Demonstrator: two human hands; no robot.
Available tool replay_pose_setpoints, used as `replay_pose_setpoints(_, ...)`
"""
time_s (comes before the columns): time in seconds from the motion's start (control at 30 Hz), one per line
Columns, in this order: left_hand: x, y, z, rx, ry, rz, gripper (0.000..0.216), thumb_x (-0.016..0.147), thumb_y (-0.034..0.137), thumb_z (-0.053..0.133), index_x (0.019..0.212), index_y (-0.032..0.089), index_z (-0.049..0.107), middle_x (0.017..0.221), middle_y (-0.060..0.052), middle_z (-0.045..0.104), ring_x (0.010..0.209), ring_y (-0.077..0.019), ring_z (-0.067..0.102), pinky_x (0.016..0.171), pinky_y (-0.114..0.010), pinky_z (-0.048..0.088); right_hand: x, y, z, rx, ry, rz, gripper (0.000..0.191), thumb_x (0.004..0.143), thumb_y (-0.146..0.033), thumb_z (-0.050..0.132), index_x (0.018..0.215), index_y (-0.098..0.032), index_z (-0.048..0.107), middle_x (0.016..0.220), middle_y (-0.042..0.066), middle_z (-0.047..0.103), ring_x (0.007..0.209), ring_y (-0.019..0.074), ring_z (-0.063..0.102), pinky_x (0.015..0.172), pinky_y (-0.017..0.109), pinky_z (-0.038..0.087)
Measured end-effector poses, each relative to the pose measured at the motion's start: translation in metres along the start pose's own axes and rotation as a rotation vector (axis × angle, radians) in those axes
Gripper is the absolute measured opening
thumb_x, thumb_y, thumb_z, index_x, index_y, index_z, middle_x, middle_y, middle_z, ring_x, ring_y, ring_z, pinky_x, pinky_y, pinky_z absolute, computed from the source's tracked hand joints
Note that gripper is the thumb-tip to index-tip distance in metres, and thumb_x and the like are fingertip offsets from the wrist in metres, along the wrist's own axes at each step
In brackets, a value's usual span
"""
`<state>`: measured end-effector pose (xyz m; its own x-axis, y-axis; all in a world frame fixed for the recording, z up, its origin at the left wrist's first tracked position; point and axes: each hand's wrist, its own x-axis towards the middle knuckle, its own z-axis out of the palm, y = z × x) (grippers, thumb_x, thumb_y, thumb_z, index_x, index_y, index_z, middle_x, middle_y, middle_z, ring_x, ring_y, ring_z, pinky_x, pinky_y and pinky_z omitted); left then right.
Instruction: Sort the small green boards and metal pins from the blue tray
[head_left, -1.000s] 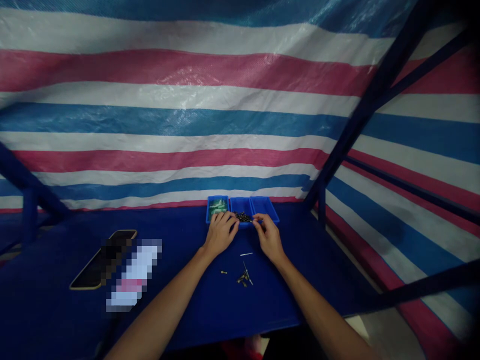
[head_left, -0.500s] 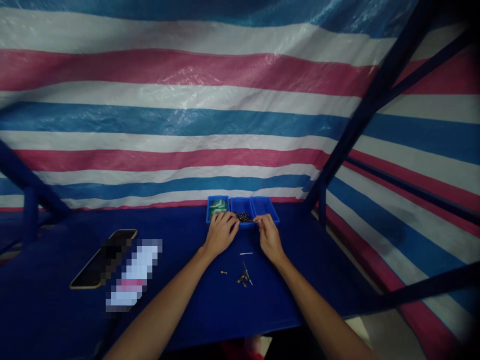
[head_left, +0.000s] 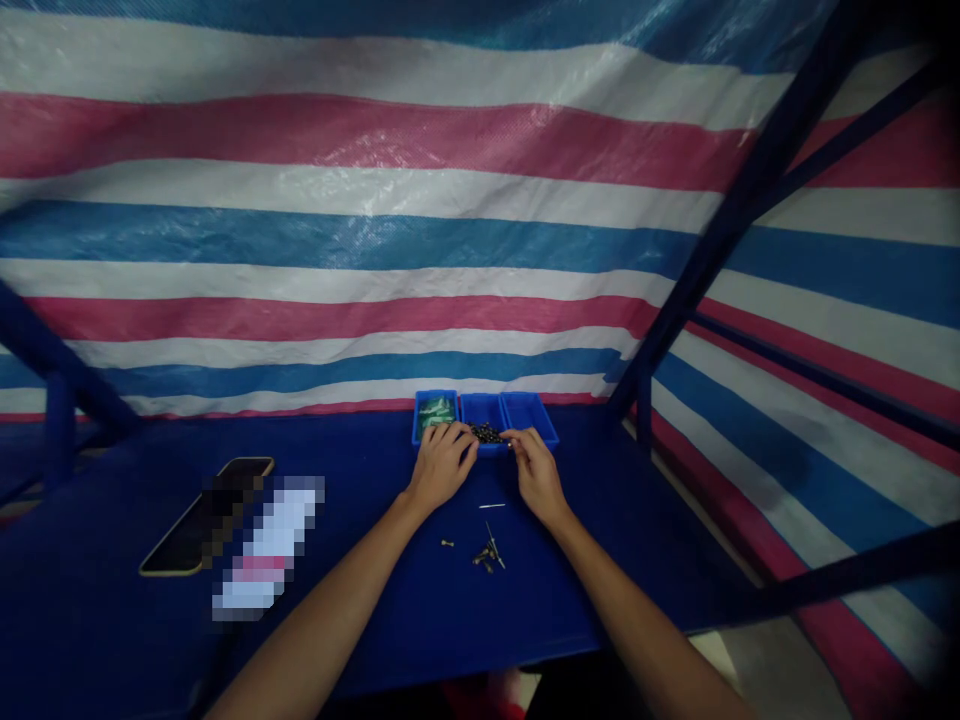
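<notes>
My left hand [head_left: 442, 465] lies at the front rim of the left blue bin [head_left: 415, 420], fingers bent over the edge and slightly apart. Something green with pale pieces [head_left: 436, 408] fills that bin. Dark and brassy small metal parts [head_left: 487, 433] are heaped at the front of the middle blue bin [head_left: 482, 405], between my two hands. At this heap's right side my right hand [head_left: 538, 478] has thumb and forefinger pinched together; whatever is between them is too small to name. Behind that hand stands the right blue bin [head_left: 532, 412].
On the blue table [head_left: 405, 620], nearer me, are a thin silvery rod [head_left: 492, 506], a pointed thin rod [head_left: 496, 548], several brassy pieces [head_left: 481, 557] and a single one [head_left: 448, 543]. A phone [head_left: 180, 530] and a blurred-out pale item [head_left: 270, 550] lie left. Dark frame bars [head_left: 694, 270] rise at right.
My right hand's fingertips have shifted slightly left, over the heap of metal parts. My left hand stays in place.
</notes>
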<state>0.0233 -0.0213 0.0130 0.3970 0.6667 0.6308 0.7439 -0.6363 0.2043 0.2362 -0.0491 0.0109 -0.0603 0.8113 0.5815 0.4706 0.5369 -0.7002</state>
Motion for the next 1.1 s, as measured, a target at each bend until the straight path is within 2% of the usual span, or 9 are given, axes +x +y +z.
replay_pose_setpoints(0.23,0.0001,0.0003,0.0004,0.005,-0.007,-0.002,0.024,0.11,0.029,0.048,0.104,0.024,0.071,0.116,-0.004,0.071,0.105,-0.0231,0.061,0.094,-0.044,0.041,-0.0017,0.0052,0.0019,-0.008,0.022,0.036,0.037,0.114,-0.04,0.033,0.105,-0.024,0.064,0.098,0.007,0.063,0.09,0.0226,0.061,0.085,0.035,0.049)
replay_pose_setpoints(0.37,0.0001,0.0009,-0.0009,0.002,-0.006,-0.004,0.024,0.11,0.029,0.048,0.105,0.024,0.071,0.116,-0.005,0.071,0.105,-0.023,0.061,0.094,-0.044,0.041,-0.0026,0.0038,0.0022,0.021,-0.018,0.11,0.036,0.115,-0.044,0.032,0.106,-0.024,0.061,0.084,0.001,0.061,0.073,0.0186,0.059,0.073,0.031,0.047)
replay_pose_setpoints(0.43,0.0001,0.0009,-0.0009,0.001,-0.006,-0.001,0.025,0.111,0.03,0.047,0.105,0.024,0.071,0.116,-0.005,0.071,0.106,-0.0231,0.061,0.094,-0.044,0.041,-0.0027,0.0029,0.0021,0.018,-0.031,0.113,0.036,0.114,-0.045,0.034,0.108,-0.024,0.062,0.083,0.0,0.062,0.07,0.0176,0.059,0.072,0.029,0.047)
replay_pose_setpoints(0.73,0.0001,0.0009,-0.0017,-0.022,0.002,-0.008,0.025,0.11,0.029,0.047,0.106,0.025,0.072,0.116,-0.005,0.07,0.106,-0.0234,0.061,0.095,-0.044,0.042,-0.0021,0.0046,0.0034,0.007,-0.001,0.052,0.029,0.112,-0.043,0.044,0.115,-0.024,0.066,0.098,0.006,0.073,0.091,0.0232,0.071,0.087,0.035,0.054)
replay_pose_setpoints(0.9,0.0004,0.0015,-0.0018,-0.019,-0.004,-0.008,0.025,0.11,0.029,0.047,0.105,0.025,0.072,0.116,-0.005,0.07,0.106,-0.0236,0.061,0.095,-0.044,0.042,-0.0013,0.0025,0.0032,-0.003,0.005,0.023,0.027,0.112,-0.038,0.043,0.116,-0.024,0.066,0.108,0.008,0.072,0.101,0.0241,0.069,0.095,0.038,0.053)
replay_pose_setpoints(1.1,0.0002,0.0014,-0.0009,-0.007,-0.001,-0.008,0.025,0.11,0.029,0.047,0.105,0.025,0.071,0.116,-0.005,0.07,0.105,-0.0235,0.061,0.095,-0.044,0.041,-0.0002,0.0,0.0019,-0.018,0.017,-0.002,0.028,0.112,-0.032,0.04,0.116,-0.024,0.067,0.11,0.008,0.068,0.106,0.0242,0.065,0.098,0.04,0.05)
